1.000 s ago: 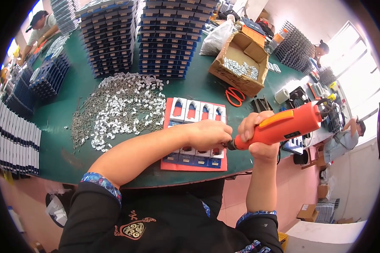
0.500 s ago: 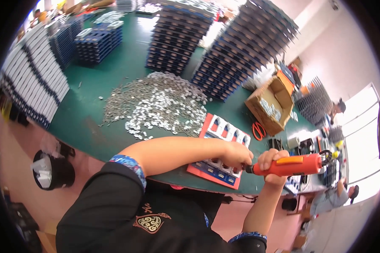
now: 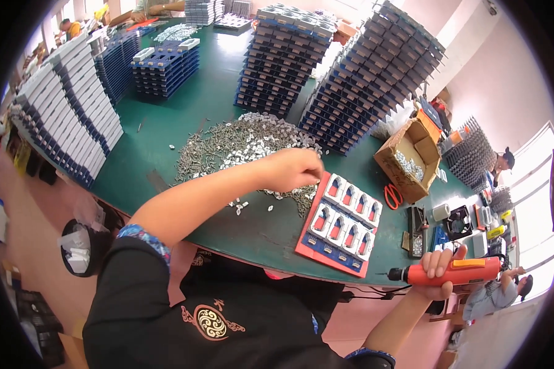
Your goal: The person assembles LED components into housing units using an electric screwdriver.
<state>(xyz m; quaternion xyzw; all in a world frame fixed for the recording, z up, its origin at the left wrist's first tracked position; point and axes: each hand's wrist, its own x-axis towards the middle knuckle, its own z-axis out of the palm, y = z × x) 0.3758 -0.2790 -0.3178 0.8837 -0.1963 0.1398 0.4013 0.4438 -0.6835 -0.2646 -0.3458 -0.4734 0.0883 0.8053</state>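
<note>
We gripped a red electric screwdriver [image 3: 487, 269] in our right hand [image 3: 436, 270], at four o'clock from the red board [image 3: 303, 247]; its bit pointed toward nine o'clock, just beside the board's near corner. Our left hand [image 3: 292, 169] hung near eleven o'clock from the board, over the edge of a heap, its fingers curled downward; we could not tell whether they pinched anything.

The board lay slantwise on the green tabletop [image 3: 258, 227], near its front edge. On it we saw white plastic frames [image 3: 348, 247] in two rows of four, with blue parts along the rows.

From the board, the heap of metal screws [image 3: 194, 160] and small white clips [image 3: 252, 147] spread at ten o'clock. Red-handled scissors [image 3: 388, 198] lay at two o'clock, and behind them stood an open cardboard box [image 3: 397, 178] with small pale pieces inside. Farther back, we had one tall stack of blue trays [image 3: 277, 71] at eleven o'clock and a second tall stack [image 3: 363, 83] at twelve. A white roll [image 3: 441, 212] sat at three o'clock, next to a black fan [image 3: 458, 222].
</note>
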